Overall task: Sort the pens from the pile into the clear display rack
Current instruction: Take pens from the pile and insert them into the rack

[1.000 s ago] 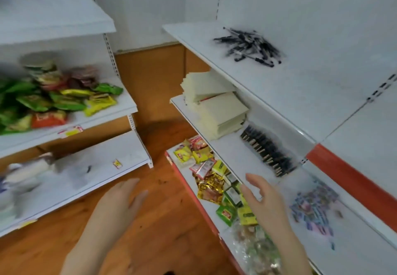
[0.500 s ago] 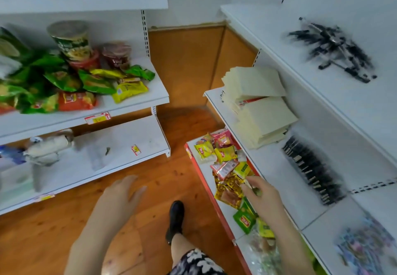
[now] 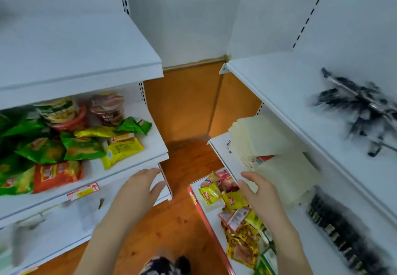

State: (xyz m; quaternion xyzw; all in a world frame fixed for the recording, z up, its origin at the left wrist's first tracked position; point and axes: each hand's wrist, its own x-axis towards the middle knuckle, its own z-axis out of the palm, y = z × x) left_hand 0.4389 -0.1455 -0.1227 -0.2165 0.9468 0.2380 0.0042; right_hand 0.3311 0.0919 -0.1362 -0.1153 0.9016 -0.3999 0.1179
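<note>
- The pens (image 3: 361, 107) lie in a blurred, tangled pile on the upper right shelf (image 3: 279, 85), well apart from both hands.
- The left hand (image 3: 139, 191) and right hand (image 3: 261, 195) are open and empty.
- The pens are probably light, stiff and smooth: pinch one mid-barrel, since clips may snag neighbours.

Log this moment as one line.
left hand: open, empty | right hand: open, empty | pens: piled on upper right shelf | sorting: not started
</note>
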